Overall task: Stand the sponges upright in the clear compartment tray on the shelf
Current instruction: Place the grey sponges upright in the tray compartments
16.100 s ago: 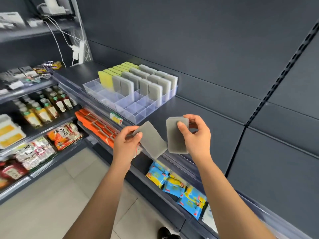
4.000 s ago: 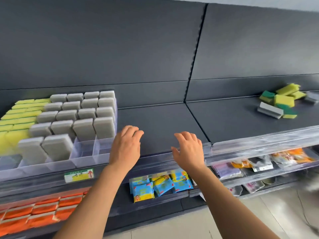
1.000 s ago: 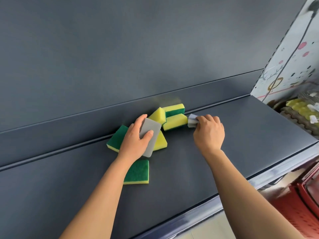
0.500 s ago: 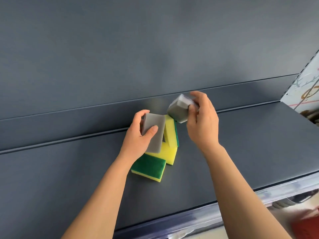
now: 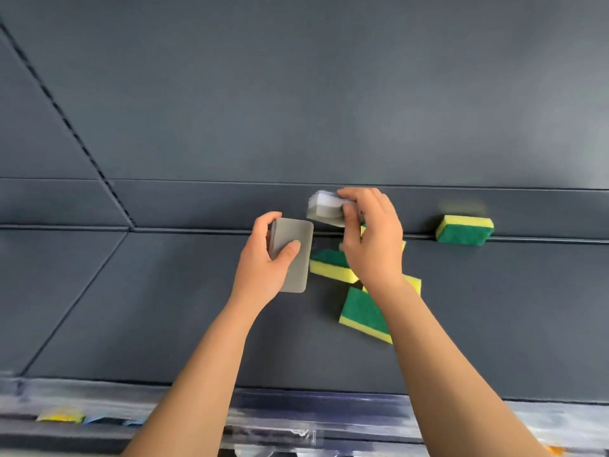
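My left hand (image 5: 263, 268) holds a flat grey sponge (image 5: 293, 255) upright, thumb across its face. My right hand (image 5: 372, 239) grips a second grey sponge (image 5: 324, 211) with a white layer, lifted above the shelf near the back wall. Under and beside my right hand lie several yellow-and-green sponges: one (image 5: 329, 267) just left of the wrist, one (image 5: 362, 315) flat with its green side up nearer me, and one (image 5: 464, 229) apart at the right against the back ledge. The clear compartment tray is out of view.
The dark shelf (image 5: 164, 308) runs left and right, with a back wall (image 5: 296, 94) behind and a clear front rail (image 5: 296, 410) along its edge. Blurred packets (image 5: 62, 417) show on the shelf below at the lower left.
The view has swung left. My right hand has lifted its grey sponge a little higher off the pile. My left hand still holds its grey sponge.
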